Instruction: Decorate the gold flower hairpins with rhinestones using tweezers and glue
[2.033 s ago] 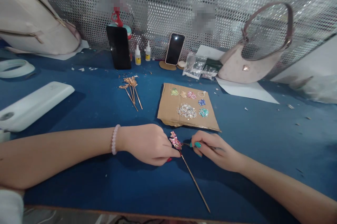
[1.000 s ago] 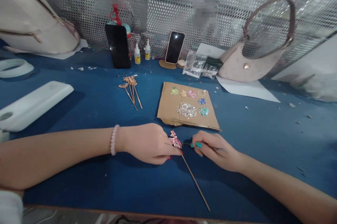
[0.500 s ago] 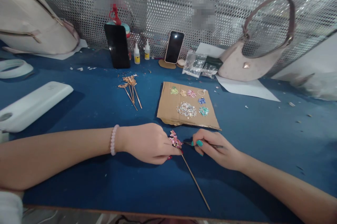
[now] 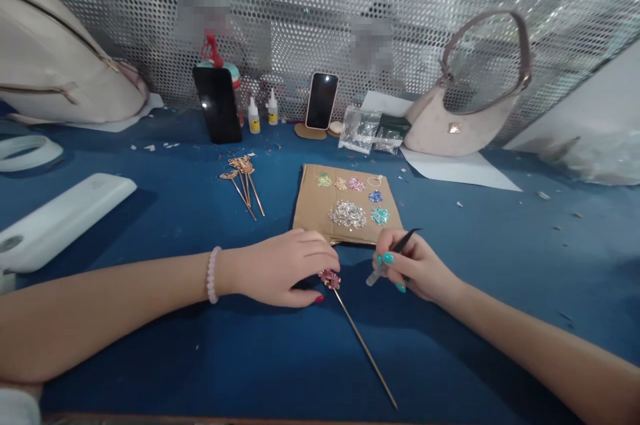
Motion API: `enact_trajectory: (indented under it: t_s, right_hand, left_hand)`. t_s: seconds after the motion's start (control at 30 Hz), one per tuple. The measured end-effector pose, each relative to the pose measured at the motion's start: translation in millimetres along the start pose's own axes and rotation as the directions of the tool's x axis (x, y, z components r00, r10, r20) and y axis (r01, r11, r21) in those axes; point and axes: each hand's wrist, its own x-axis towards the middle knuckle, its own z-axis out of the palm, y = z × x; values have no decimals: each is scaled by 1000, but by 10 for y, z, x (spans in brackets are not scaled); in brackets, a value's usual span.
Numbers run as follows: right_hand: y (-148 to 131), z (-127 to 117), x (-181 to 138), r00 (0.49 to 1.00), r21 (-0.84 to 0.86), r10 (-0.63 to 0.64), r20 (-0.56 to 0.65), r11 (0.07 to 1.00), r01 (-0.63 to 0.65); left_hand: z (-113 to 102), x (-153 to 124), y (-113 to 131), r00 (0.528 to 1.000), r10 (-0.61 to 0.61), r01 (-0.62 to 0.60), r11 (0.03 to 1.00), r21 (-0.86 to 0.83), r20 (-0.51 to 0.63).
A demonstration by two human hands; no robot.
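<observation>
A gold hairpin (image 4: 363,343) with a pink-stoned flower head (image 4: 330,279) lies slanting over the blue table, its pointed end toward me. My left hand (image 4: 283,268) holds the head, the fingers bent over its top and the thumb below them at its left side. Part of the flower is hidden under the fingers. To its right, my right hand (image 4: 413,265) is closed on black tweezers (image 4: 406,240), which point up and right. It also pinches a small clear tube (image 4: 374,276), pointing down toward the table. Behind both hands is a cardboard sheet (image 4: 313,202) with small piles of coloured stones.
Several gold hairpins (image 4: 245,185) lie at the back left. Two small glue bottles (image 4: 254,117), two phones (image 4: 320,102), plastic packets (image 4: 359,130) and a handbag (image 4: 453,125) line the mesh wall. A white oblong device (image 4: 65,218) lies at left.
My right hand has drawn back from the flower; its tweezers have swung upward and a clear tube now shows in its fingers. My left fingers have shifted over the flower head. The view has tilted up slightly.
</observation>
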Motion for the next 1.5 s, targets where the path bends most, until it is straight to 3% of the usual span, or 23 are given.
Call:
enact_trajectory:
  t_s: [0.47,1.07,1.5]
  right_hand:
    - [30,-13,33,990,78,61,128,994,-72]
    - [28,-25,34,979,59,32,201,997,-45]
    - [-24,-1,77,967,-13,-2,255,1000,5]
  left_hand:
    - [-2,17,-17,999,-11,12,999,-35,40]
    - [-4,-1,4,995,99,-99,995,30,0]
    - [22,7,5,995,102,-100,994,53,-22]
